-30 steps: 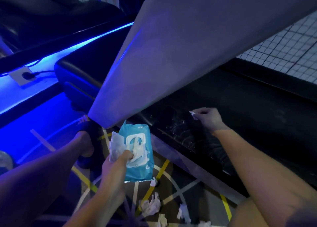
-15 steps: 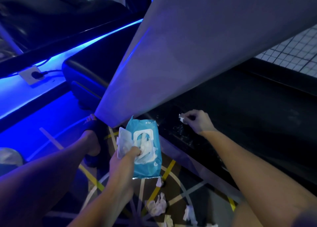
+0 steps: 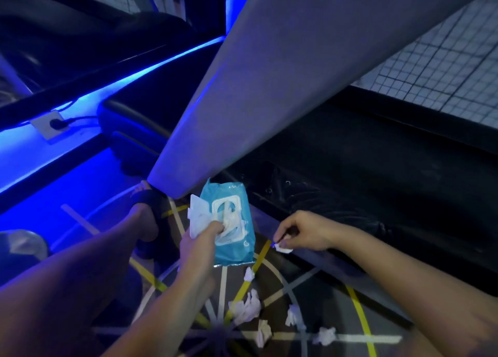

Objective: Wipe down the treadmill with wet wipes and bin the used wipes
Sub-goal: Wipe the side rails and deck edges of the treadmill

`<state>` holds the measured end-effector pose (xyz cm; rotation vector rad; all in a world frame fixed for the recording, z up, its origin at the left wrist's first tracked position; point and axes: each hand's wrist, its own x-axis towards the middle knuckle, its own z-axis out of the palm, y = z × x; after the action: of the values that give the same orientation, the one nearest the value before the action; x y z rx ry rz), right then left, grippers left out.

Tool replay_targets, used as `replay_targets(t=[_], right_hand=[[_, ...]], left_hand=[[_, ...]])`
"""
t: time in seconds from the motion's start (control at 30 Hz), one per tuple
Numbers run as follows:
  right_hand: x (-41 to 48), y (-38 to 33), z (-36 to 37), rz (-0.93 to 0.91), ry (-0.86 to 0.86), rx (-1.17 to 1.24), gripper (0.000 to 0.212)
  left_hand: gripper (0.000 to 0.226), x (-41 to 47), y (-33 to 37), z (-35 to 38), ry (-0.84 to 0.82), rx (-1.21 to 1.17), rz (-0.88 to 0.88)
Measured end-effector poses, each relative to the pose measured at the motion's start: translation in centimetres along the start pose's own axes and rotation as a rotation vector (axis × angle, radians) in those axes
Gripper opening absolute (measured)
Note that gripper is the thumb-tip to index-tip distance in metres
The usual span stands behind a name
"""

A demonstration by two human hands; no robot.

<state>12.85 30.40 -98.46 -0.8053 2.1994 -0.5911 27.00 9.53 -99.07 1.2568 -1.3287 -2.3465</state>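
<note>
Head view: left hand grips the pack, right hand pinches a tiny wipe. A loose pinch could drop it among the floor wipes.

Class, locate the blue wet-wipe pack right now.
Head view, lower centre: the left hand holds the wet-wipe pack below the grey treadmill upright, left of the right hand.
</note>
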Motion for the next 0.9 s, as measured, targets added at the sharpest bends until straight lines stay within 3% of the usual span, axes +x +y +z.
replay_targets(t=[0.13, 0.23, 0.33, 0.43, 0.5, 0.6, 0.77, 0.9], right_hand=[[-3.1, -1.7, 0.6, 0.047, -0.091, -0.043, 0.025], [-4.7, -2.5, -0.2, 0.052, -0.068, -0.118, 0.021], [-6.1, -4.3, -2.0, -0.088, 0.258, -0.047, 0.012], [-7.7, -7.5, -3.2, -0.308, 0.490, 0.103, 0.028], [-8.1, -8.8, -2.8, -0.411, 0.434, -0.117, 0.042], [-7.6, -9.3, -1.1, -0.396, 0.266, -0.381, 0.054], [-6.9, -9.6, 0.7, -0.383, 0.307, -0.390, 0.029], [-7.8, -10.2, 0.8, -0.370, 0.422, -0.167, 0.012]], left_hand=[[0.035, -1.5, 0.0, -0.7, -0.059, -0.003, -0.019], [0.028, -2.8, 0.2, -1.1, -0.105, 0.034, -0.010], [0.028, -4.1, 0.6, -1.3, -0.196, 0.078, -0.006], [0.036, -4.9, 0.9, -1.3, -0.285, 0.139, 0.021], [0.039, -5.4, 0.9, -1.3, -0.323, 0.176, 0.053], [0.043, -6.1, 0.9, -1.4, -0.382, 0.198, 0.061], [0.031, -7.1, 1.0, -1.9, -0.446, 0.120, 0.048], [0.037, -7.1, 0.8, -2.7, -0.437, 0.130, 0.069]])
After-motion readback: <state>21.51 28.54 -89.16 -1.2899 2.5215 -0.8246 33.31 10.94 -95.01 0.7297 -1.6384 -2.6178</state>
